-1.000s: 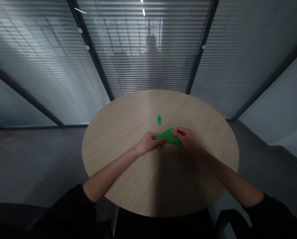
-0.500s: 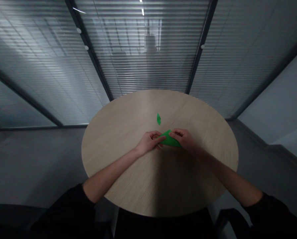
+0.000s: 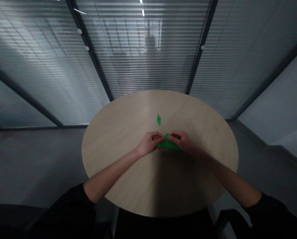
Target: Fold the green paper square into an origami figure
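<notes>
Just below the frame's centre, my left hand [image 3: 150,142] pinches the left side of a green paper [image 3: 168,144], thumb on top; a small green piece [image 3: 159,119] lies on the table [image 3: 118,132], mid-frame; the paper peaks between my hands, slightly right of centre; my right hand [image 3: 182,141], farther right, pinches its other side, fingers curled.

Left hand [image 3: 149,142], right hand [image 3: 182,140] pinch green paper [image 3: 167,144], seemingly.

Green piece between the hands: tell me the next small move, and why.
Perhaps slide both thumbs inward and press near the upper tip of the green piece: the left hand and right hand hold it from opposite sides, thumbs flanking that tip.
</notes>
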The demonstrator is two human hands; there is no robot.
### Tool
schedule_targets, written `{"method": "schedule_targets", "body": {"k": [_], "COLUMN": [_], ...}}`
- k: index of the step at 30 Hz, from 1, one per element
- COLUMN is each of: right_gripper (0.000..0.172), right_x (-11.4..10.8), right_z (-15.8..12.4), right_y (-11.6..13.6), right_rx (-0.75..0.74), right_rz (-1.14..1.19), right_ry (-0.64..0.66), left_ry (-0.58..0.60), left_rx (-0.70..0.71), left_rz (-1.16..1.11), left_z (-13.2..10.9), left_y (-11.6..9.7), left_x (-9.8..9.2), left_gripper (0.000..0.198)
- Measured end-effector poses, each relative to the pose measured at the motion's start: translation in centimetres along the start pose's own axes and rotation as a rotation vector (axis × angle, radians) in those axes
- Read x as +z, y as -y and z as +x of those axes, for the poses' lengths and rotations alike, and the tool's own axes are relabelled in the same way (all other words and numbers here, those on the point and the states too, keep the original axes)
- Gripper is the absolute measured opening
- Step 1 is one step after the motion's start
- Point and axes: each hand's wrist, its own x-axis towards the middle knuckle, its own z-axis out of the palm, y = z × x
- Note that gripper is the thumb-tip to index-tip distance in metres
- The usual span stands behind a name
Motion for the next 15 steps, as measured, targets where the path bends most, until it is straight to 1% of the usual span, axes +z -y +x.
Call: {"method": "schedule_targets", "body": {"k": [6, 10, 13, 15], "right_gripper": [0.027, 0.027, 0.028, 0.028], "right_x": [-0.13, -0.19, -0.18, -0.17], "right_z": [0.2, 0.25, 0.29, 0.32], "right_y": [0.04, 0.06, 0.06, 0.03], "right_rx": [0.014, 0.035, 0.058, 0.071], "right_rz": [0.033, 0.049, 0.063, 0.073], "right_ry": [-0.029, -0.05, -0.064, -0.07], "left_ry": [0.01, -0.025, -0.058, -0.068], "left_rx": [0.034, 0.089, 0.158, 0.172], "left_rz": [0.034, 0.043, 0.063, 0.071], "left_z": [-0.1, -0.27, -0.46, -0.55], "left_y": [0.18, 0.37, 0.42, 0.38], "left_x": [0.08, 0.34, 0.49, 0.53], "left_gripper": [0.025, 0.021, 0.025, 0.026]}}
